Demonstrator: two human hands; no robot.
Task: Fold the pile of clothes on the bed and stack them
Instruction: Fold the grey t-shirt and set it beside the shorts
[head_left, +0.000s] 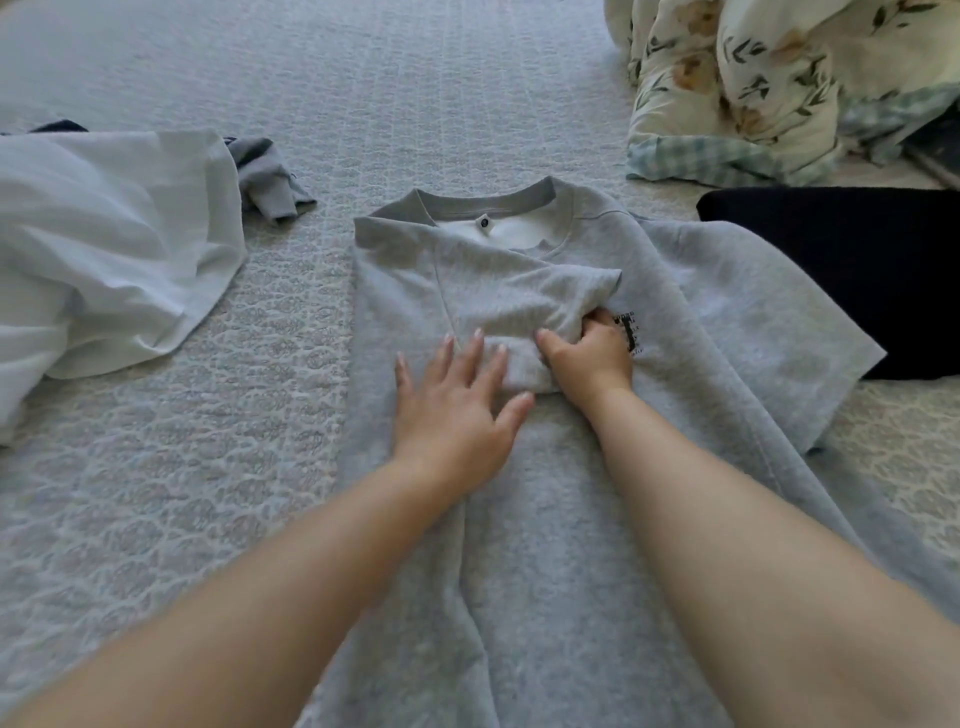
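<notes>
A light grey sweatshirt (691, 291) lies face up on the bed, collar away from me. Its left side and sleeve (519, 306) are folded in over the chest. My left hand (457, 400) lies flat with spread fingers on the folded part. My right hand (592, 353) grips the end of the folded sleeve, next to a small black print on the chest. The right sleeve lies spread out toward the right.
A white garment (104, 249) lies crumpled at the left, with a grey piece (270, 182) behind it. A dark navy garment (841, 270) lies at the right. A floral duvet (779, 88) is bunched at the far right. The quilted bedspread (182, 493) covers the bed.
</notes>
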